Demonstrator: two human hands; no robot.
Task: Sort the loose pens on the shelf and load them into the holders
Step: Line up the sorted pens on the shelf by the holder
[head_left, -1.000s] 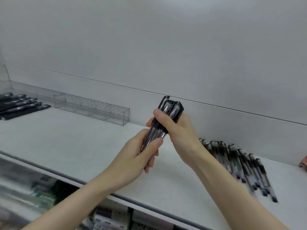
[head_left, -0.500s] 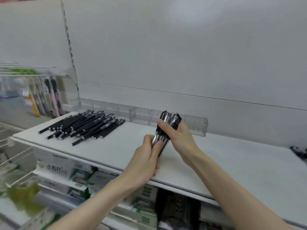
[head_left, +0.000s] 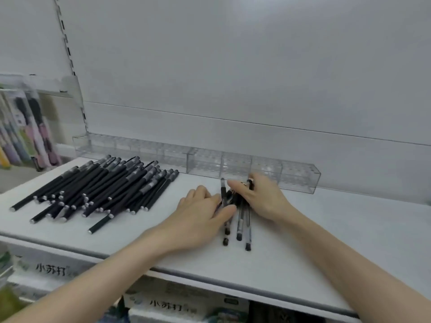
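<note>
Lying nearest, below the front lip, white cartons with green print point(head_left: 53, 269) sit on the lower level, blurred; above them runs the flat white shelf point(head_left: 326, 229), with both bare forearms reaching across it; the left hand point(head_left: 200, 213) rests palm down on the shelf, its grip spread and relaxed, the thumb touching a small bundle of clear-barrelled pens with black caps point(head_left: 242, 220); that bundle lies on the shelf between the hands, tips toward the person; the right hand point(head_left: 265, 201) lies on the bundle's far end, its grip spread with nearly straight fingers pressing the pens down; further left a loose pile of matte black pens point(head_left: 105, 190) lies fanned on the shelf, well apart from the bundle; behind everything a row of clear plastic pen holders point(head_left: 296, 177) stands against the pale grey back panel point(head_left: 233, 78); packets of coloured pens point(head_left: 25, 134) hang at far left.
</note>
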